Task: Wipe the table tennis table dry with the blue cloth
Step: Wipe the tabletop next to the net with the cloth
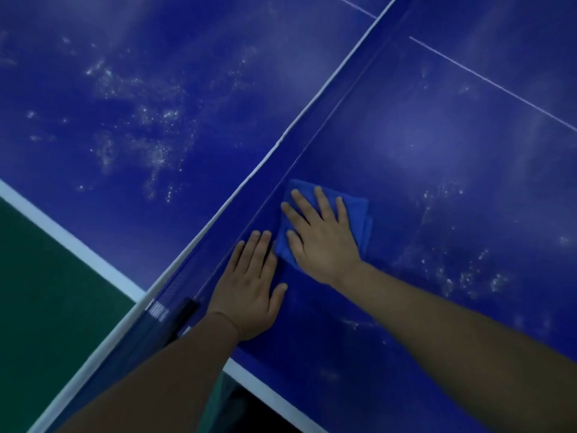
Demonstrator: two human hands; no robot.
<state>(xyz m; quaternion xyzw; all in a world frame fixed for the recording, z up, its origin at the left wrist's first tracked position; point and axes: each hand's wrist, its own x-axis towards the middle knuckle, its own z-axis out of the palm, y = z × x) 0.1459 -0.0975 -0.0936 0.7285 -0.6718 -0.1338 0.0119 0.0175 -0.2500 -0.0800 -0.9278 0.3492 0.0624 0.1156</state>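
A folded blue cloth (359,210) lies on the blue table tennis table (437,151), right beside the foot of the net (274,170). My right hand (321,235) presses flat on the cloth with its fingers spread and straight. My left hand (249,285) rests flat on the table surface just left of the cloth, fingers straight, next to the net. Water droplets (468,276) speckle the table to the right of my right arm, and more droplets (150,145) cover the half beyond the net.
The net, with its white top band, runs diagonally from lower left to upper right. A black net clamp (184,314) sits at the table's side edge. The white edge line (268,389) borders the near side. Green floor (46,292) lies at the left.
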